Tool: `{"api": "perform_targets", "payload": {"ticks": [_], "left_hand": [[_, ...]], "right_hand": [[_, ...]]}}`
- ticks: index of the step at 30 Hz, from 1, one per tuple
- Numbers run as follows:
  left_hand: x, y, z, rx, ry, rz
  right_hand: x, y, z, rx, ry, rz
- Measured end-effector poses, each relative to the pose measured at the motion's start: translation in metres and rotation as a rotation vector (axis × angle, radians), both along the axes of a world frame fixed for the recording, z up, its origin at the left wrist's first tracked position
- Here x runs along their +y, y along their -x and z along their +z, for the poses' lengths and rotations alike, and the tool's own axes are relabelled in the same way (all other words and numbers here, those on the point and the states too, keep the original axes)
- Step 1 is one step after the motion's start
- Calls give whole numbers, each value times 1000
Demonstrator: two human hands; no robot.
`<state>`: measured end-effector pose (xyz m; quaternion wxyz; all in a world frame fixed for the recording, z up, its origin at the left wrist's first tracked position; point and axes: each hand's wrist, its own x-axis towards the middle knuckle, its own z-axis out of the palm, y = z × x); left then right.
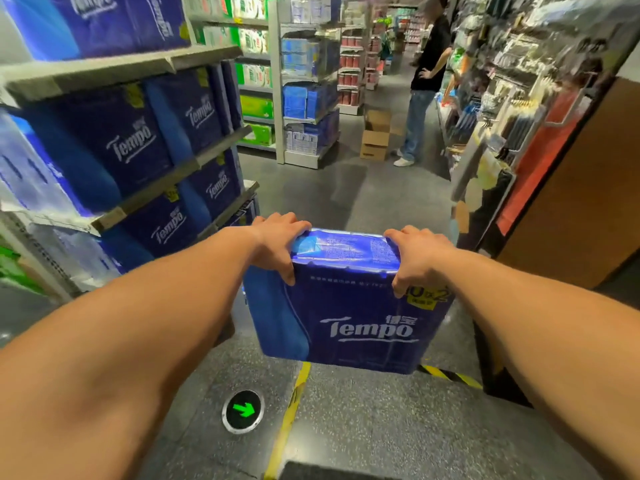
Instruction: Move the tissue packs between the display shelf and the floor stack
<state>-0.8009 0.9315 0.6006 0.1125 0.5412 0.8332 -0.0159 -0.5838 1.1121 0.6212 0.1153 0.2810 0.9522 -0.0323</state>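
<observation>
On my left, the display shelf (121, 69) shows three boards I can count, all stocked with blue packs. My left hand (277, 242) and right hand (417, 256) each clamp a top corner of one tissue pack (349, 317), held in the air above the floor (381, 420).

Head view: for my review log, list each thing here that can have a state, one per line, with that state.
Tissue pack: lifted clear of the floor, upright, gripped at both top corners.
Left hand: closed on the pack's top left corner.
Right hand: closed on the pack's top right corner.
Display shelf: stocked with matching blue packs on several levels.
Cardboard boxes: stacked on the floor, top one open.
Floor arrow light: lit green.
</observation>
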Motion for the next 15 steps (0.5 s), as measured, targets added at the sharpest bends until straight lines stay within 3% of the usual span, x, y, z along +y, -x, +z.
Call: {"api": "perform_targets", "payload": {"ticks": [8,15], "left_hand": [[66,115,8,44,46,190],[105,212,25,47,79,488]], "right_hand": [[106,158,3,-7,22,195],[180,324,23,-40,35,469]]}}
